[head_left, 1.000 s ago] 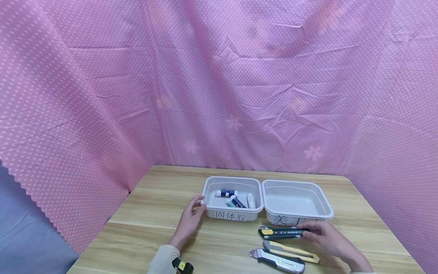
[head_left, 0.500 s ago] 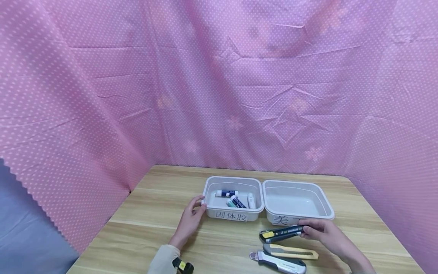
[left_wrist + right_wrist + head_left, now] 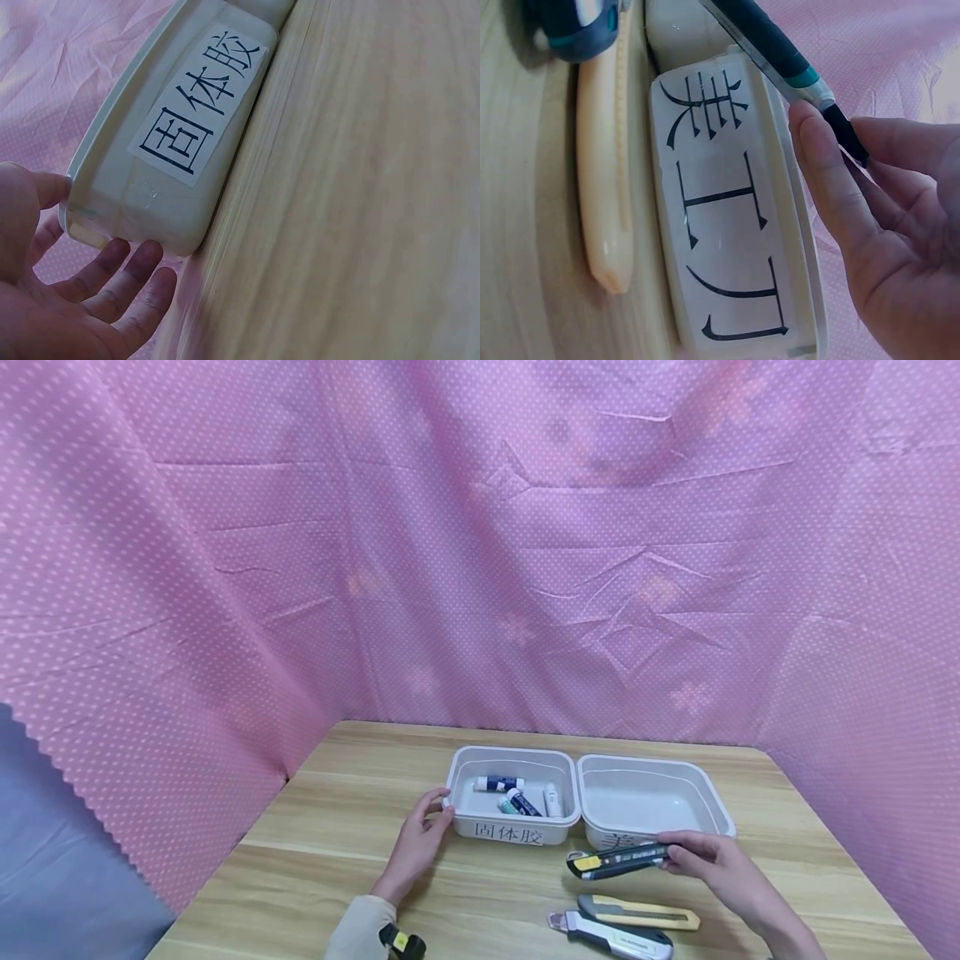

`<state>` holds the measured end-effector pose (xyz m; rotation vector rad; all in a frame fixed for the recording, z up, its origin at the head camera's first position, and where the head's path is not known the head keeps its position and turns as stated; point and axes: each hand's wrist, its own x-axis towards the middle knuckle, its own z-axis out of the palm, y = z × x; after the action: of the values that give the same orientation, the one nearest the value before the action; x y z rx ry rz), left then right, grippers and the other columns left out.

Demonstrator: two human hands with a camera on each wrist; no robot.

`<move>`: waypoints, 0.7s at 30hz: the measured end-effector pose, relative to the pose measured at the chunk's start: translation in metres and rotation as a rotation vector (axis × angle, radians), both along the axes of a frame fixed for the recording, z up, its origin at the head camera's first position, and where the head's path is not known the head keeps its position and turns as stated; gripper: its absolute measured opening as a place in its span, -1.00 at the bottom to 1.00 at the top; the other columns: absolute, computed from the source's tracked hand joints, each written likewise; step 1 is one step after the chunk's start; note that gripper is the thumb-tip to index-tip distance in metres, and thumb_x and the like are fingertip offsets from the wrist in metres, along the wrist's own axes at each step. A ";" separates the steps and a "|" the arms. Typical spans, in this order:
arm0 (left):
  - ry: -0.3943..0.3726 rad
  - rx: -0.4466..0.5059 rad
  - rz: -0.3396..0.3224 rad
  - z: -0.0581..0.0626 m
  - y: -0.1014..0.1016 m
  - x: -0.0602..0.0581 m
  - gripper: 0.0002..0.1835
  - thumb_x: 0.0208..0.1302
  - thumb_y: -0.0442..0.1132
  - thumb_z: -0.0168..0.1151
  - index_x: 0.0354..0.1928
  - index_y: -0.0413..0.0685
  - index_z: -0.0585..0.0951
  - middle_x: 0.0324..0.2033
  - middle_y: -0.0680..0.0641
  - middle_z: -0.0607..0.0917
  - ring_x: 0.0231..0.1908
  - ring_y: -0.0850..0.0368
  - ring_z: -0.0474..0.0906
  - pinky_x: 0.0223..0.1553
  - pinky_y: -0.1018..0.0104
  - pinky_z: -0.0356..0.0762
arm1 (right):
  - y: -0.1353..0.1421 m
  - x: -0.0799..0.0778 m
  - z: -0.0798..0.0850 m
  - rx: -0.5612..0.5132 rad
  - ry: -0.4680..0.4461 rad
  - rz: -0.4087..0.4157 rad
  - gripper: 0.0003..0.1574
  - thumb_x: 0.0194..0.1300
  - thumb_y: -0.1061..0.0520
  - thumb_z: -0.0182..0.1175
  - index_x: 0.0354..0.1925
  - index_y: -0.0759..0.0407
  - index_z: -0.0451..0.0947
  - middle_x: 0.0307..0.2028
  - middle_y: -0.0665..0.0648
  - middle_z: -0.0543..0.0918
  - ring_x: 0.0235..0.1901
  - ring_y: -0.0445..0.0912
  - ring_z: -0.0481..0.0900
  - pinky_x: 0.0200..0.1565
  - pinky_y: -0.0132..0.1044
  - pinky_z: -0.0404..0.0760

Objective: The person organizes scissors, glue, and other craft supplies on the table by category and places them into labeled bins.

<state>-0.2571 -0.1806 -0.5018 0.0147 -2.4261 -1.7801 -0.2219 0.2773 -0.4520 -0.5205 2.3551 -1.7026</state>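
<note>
My right hand [image 3: 716, 864] pinches the end of a black utility knife [image 3: 618, 860] with a yellow slider. The knife is off the table, just in front of the right white plastic box [image 3: 720, 799]. In the right wrist view, thumb and fingers clasp its dark tip [image 3: 845, 135] beside the box's labelled wall. My left hand [image 3: 416, 843] holds the near left corner of the left white plastic box [image 3: 555, 832], thumb at the rim [image 3: 94, 139]. Several glue sticks [image 3: 500, 784] lie in that box. Nothing lies on the visible floor of the right box.
Nearer me on the wooden table [image 3: 300, 860] lie a yellow utility knife [image 3: 637, 912] and a white-and-black utility knife [image 3: 611, 935], close together. The boxes stand side by side. A pink dotted curtain [image 3: 525, 568] hangs behind the table and along its sides.
My right hand has lifted the black utility knife off the table and drawn it away from the other knives, toward the right box. The left hand stays at its box.
</note>
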 end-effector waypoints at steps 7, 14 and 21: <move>0.013 0.003 -0.008 0.000 0.000 0.000 -0.51 0.53 0.07 0.13 0.39 0.11 0.45 0.25 -0.24 0.56 0.17 -0.14 0.59 0.23 -0.11 0.54 | -0.001 0.002 0.010 0.029 0.000 -0.060 -0.42 0.59 0.09 0.07 0.31 0.54 0.39 0.09 0.34 0.68 -0.06 -0.18 0.74 0.02 -0.26 0.72; 0.009 0.004 -0.004 -0.001 0.000 0.000 -0.50 0.53 0.07 0.12 0.40 0.10 0.44 0.25 -0.23 0.57 0.16 -0.12 0.60 0.22 -0.09 0.55 | -0.002 -0.001 0.015 0.011 0.027 -0.067 -0.43 0.59 0.10 0.07 0.30 0.55 0.39 0.06 0.35 0.69 -0.08 -0.20 0.74 -0.01 -0.33 0.71; 0.028 0.015 -0.003 0.000 0.001 -0.001 -0.53 0.54 -0.01 0.14 0.38 0.04 0.45 0.22 -0.28 0.58 0.13 -0.15 0.62 0.20 -0.09 0.56 | -0.003 -0.003 0.016 -0.017 0.042 -0.091 -0.43 0.58 0.14 0.07 0.31 0.58 0.36 0.05 0.32 0.70 -0.11 -0.20 0.75 -0.02 -0.30 0.72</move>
<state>-0.2579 -0.1795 -0.5022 -0.0122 -2.3945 -1.7877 -0.2254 0.2742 -0.4359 -0.4629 2.4306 -1.7685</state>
